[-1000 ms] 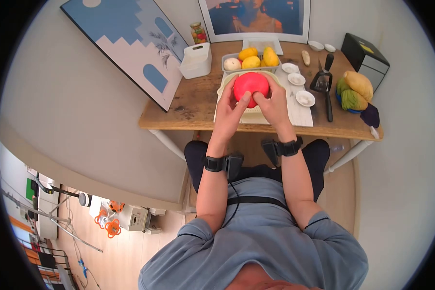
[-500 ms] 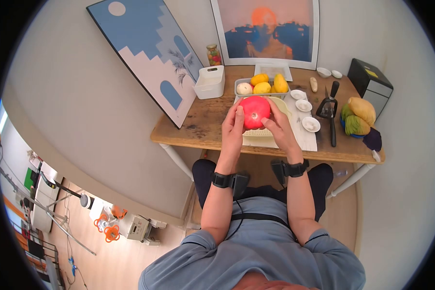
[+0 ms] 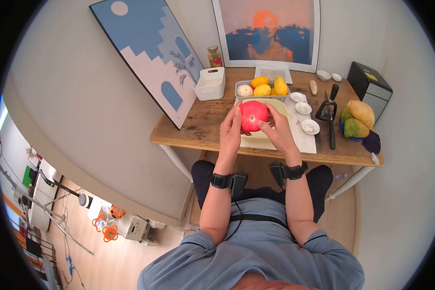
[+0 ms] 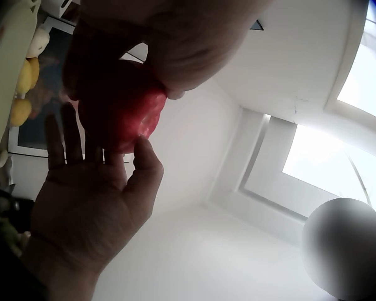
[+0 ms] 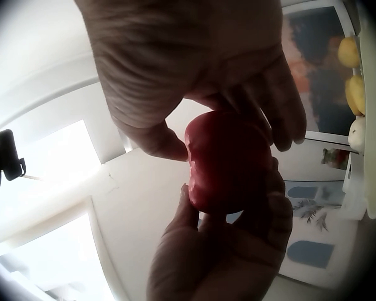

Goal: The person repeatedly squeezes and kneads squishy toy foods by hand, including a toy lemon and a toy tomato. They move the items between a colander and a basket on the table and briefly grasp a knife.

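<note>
A big, pinkish-red tomato [image 3: 253, 116] is up between both hands, its pale scar facing the body. The left hand [image 3: 230, 129] grips its left side. On the other side, the right hand [image 3: 279, 131] holds it with the thumb on the near face and fingers behind. In the left wrist view, the tomato [image 4: 122, 113] has a lobed end, and the fingers of the right hand [image 4: 91, 200] spread under it. Below the hands is a cream basket [image 3: 283, 107] with a perforated side, partly hidden by the hands.
A grey tray [image 3: 274, 97] of yellow fruit and a whitish round item stands behind. Small white dishes [image 3: 310, 127] and a black-handled knife [image 3: 333, 92] lie right, beside a blue bowl [image 3: 355, 138] of vegetables. A white bin [image 3: 210, 87] and leaning picture [image 3: 152, 63] stand left.
The head view has tilted up. The thumbs have moved apart from the tomato's near face to its sides, uncovering the pale scar. Over the last half second the hands have barely moved.
</note>
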The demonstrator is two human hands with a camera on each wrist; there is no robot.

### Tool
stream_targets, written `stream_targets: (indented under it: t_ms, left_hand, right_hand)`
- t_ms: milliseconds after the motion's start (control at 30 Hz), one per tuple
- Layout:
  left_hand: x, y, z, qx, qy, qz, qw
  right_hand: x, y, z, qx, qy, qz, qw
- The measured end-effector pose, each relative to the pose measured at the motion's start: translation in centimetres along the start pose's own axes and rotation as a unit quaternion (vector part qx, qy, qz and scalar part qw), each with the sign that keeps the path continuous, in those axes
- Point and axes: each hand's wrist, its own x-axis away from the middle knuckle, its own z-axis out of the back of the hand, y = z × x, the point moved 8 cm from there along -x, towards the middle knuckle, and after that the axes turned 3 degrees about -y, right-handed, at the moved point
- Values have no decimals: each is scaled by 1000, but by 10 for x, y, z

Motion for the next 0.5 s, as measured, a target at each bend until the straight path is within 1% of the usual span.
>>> stream_targets:
  t_ms: [33, 100, 133, 200, 233, 300, 333, 400, 433, 500]
  left_hand:
    - [1, 1, -1, 0, 0, 0, 1000]
    - [1, 2, 2, 15, 36, 4, 999]
    - [0, 0, 2, 16, 36, 2, 999]
    - [0, -8, 8, -13, 66, 11, 998]
    - [0, -11, 9, -13, 67, 12, 998]
    - [1, -1, 9, -87, 85, -41, 992]
    - [1, 2, 8, -87, 84, -41, 992]
    - [3, 6, 0, -43, 46, -29, 998]
    - [4, 5, 0, -43, 47, -28, 998]
    - [4, 8, -4, -29, 26, -59, 997]
  right_hand:
    - [0, 1, 0, 0, 0, 0, 1000]
    - [-1, 5, 0, 12, 1, -12, 1000]
    - [-2, 6, 0, 13, 1, -11, 1000]
    - [-2, 10, -1, 26, 11, -29, 999]
    - [-3, 11, -1, 25, 10, -29, 999]
    - [-3, 14, 1, 35, 27, -39, 998]
    - [-3, 15, 0, 36, 27, -39, 998]
    - [-2, 6, 0, 152, 50, 32, 987]
    - [-2, 7, -2, 152, 49, 32, 987]
    - [1, 0, 3, 160, 110, 72, 978]
